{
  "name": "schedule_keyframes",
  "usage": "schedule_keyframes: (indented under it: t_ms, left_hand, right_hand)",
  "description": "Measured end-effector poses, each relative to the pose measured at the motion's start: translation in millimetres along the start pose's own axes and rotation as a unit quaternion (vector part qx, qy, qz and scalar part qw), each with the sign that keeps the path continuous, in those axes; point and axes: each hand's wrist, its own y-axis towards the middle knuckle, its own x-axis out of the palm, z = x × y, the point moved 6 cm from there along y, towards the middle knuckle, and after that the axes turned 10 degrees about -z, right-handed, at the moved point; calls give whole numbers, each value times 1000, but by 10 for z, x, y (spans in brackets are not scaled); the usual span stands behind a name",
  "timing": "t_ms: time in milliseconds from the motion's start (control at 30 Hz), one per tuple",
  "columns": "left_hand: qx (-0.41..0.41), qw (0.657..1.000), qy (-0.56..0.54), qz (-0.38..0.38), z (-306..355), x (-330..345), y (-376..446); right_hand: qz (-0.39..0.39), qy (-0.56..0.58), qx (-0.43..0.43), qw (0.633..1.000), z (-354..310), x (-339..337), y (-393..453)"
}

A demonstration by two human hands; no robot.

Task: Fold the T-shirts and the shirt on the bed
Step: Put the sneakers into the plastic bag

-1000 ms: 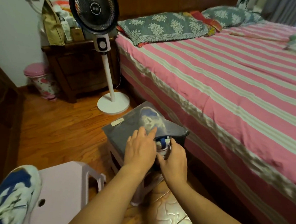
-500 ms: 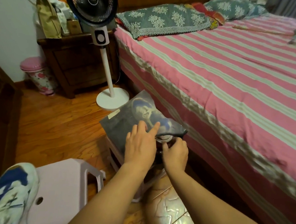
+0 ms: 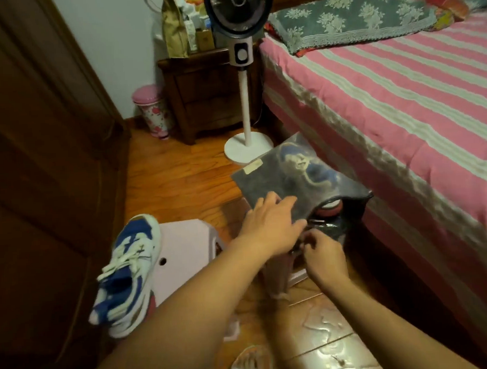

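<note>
Pinching the mouth of the dark plastic bag with the right hand while the left hand lies flat on top – one tug could tip it off the stool.

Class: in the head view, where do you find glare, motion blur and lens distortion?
Head view: glare on the glossy floor tiles; motion blur smears the left hand and the bed edge; wide-angle distortion tilts the fan pole and the wardrobe.
</note>
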Motion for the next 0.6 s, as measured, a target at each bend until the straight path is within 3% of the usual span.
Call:
schedule_keyframes:
  t_ms: [67,167,200,267,333,500,600]
  left_hand:
    - [-46,999,-11,15,-574,-303,-507]
    - [-210,974,-2,85,-1656,-595,-1708]
    - [-268,961,0,73,-1971,-557,-2110]
    - [-341,939,-39,-30,-2383,-217,-2676]
    - [-353,926,-94,-97,-2539,201,-2840]
    - [-305,949,-79,4,-2534,107,-2379]
    - [-245,963,-85,68,-1895,-392,-2102]
  right_hand:
    - [-23,11,-43,999,-356,217,-153]
    - [-77,13,-114,990,-878,624,-538]
    - [-99,17,-135,986,-1016,774,-665]
    - [-161,27,-160,973,-1244,1067,-902]
    - [-227,11,-164,960,-1403,1302,-1100]
    - [-268,-36,-176,947,-1561,1235,-1301]
    - [-269,-77,-228,933,-1704,860,-1323]
